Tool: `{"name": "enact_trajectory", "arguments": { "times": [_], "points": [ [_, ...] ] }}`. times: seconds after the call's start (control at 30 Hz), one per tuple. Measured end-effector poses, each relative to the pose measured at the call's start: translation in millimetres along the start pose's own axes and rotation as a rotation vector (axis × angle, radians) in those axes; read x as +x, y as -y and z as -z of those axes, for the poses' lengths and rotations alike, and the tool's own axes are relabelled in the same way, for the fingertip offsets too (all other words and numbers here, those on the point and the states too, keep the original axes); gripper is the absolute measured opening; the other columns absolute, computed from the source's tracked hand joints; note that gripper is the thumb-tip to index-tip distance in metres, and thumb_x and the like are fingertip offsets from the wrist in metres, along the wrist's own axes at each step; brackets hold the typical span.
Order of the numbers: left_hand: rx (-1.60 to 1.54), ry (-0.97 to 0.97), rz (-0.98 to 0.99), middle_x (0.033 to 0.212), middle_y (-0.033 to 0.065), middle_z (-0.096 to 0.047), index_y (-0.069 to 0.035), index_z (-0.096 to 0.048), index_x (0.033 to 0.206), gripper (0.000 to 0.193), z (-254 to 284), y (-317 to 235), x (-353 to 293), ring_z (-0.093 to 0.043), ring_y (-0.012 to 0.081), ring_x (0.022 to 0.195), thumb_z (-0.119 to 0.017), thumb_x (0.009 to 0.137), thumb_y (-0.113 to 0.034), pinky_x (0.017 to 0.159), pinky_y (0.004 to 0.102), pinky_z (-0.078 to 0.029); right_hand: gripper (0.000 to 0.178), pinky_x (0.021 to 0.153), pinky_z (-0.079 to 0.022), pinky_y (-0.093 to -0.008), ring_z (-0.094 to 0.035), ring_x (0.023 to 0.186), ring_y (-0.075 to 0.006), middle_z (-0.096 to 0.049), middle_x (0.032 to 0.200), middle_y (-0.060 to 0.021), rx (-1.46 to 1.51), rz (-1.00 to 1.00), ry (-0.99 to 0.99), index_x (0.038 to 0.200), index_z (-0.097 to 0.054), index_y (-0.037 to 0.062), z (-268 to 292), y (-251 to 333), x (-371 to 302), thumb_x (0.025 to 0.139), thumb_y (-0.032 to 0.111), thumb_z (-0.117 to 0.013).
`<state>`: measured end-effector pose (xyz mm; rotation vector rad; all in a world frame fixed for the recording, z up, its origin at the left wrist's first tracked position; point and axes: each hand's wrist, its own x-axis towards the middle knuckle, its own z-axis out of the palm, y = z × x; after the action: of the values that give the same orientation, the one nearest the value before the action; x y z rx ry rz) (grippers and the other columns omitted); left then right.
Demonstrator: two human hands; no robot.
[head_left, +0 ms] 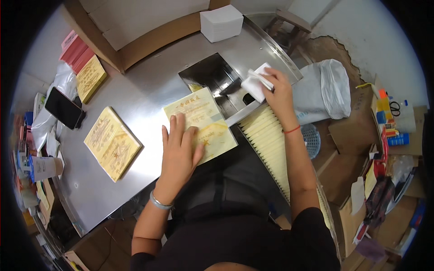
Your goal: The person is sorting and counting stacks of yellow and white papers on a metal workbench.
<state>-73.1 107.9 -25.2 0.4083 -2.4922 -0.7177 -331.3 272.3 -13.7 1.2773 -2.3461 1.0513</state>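
Observation:
My left hand (pixel 177 153) lies flat with its fingers stretched out on yellow printed sheets (pixel 203 106), which lie at the front edge of the metal table. These sheets partly overlap a square opening (pixel 212 74) with dark, shiny walls. My right hand (pixel 281 92) grips a small bundle of folded white paper (pixel 254 88) above the right side of that opening. Thumb and fingers close around the bundle's right end. Left of my left hand, a thick stack of similar yellow printed sheets (pixel 110 142) rests on the table.
A white paper stack (pixel 221 23) stands at the back. Pink packets (pixel 77 49), another yellow stack (pixel 90 79), a phone (pixel 64 108) and a cup (pixel 45 168) are at left. Pale yellow pleated stock (pixel 266 144) fills a long tray beside my right forearm, near a white sack (pixel 323 90).

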Motion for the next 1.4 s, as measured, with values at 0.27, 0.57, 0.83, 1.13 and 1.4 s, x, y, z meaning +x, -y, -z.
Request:
{"name": "enact_trajectory", "arguments": {
  "times": [0.27,0.57,0.83,1.13,1.4],
  "points": [
    [0.275,0.223,0.042,0.138,0.0172,-0.044,-0.006,-0.058,0.113,0.042,27,16,12,-0.040,0.0373,0.129,-0.070,0.074,-0.015,0.104,0.0503,-0.030,0.028,0.109,-0.029,-0.0593,-0.058,0.103,-0.0269,-0.061,0.111,-0.0112,0.031,0.425,0.217,0.106,-0.065,0.0076,-65,114,-34,0.079,0.014,-0.060],
    [0.398,0.135,0.013,0.150,0.0214,-0.030,-0.022,-0.062,0.121,0.048,16,-10,11,-0.033,0.0468,0.135,-0.071,0.076,-0.007,0.111,0.0628,-0.019,0.015,0.095,-0.042,-0.0471,-0.056,0.094,-0.0317,-0.060,0.097,-0.0100,0.050,0.078,-0.147,0.092,-0.068,0.0002,-35,53,1,0.079,0.005,-0.064],
    [0.675,0.180,-0.094,0.137,0.0221,-0.044,-0.012,-0.062,0.110,0.049,15,-2,62,-0.043,0.0356,0.122,-0.077,0.073,-0.041,0.096,0.0505,-0.035,0.016,0.075,-0.047,-0.0396,-0.054,0.082,-0.0310,-0.057,0.088,-0.0125,-0.336,-0.043,-0.186,0.092,-0.071,-0.0002,-43,21,-2,0.079,0.006,-0.065],
    [0.359,0.089,-0.018,0.142,0.0239,-0.042,-0.010,-0.062,0.110,0.038,3,4,27,-0.053,0.0337,0.102,-0.069,0.083,-0.035,0.082,0.0426,-0.042,0.021,0.076,-0.047,-0.0386,-0.058,0.085,-0.0289,-0.061,0.089,-0.0113,-0.044,0.036,0.003,0.096,-0.072,0.0004,-6,-6,2,0.077,0.004,-0.065],
    [0.238,0.198,-0.098,0.150,0.0277,-0.030,-0.006,-0.058,0.123,0.049,7,15,15,-0.035,0.0470,0.133,-0.071,0.077,-0.017,0.106,0.0558,-0.033,0.032,0.088,-0.048,-0.0408,-0.062,0.097,-0.0298,-0.065,0.107,-0.0106,0.000,0.231,-0.094,0.100,-0.070,0.0070,-15,79,-8,0.070,0.002,-0.060]
  ]
}}
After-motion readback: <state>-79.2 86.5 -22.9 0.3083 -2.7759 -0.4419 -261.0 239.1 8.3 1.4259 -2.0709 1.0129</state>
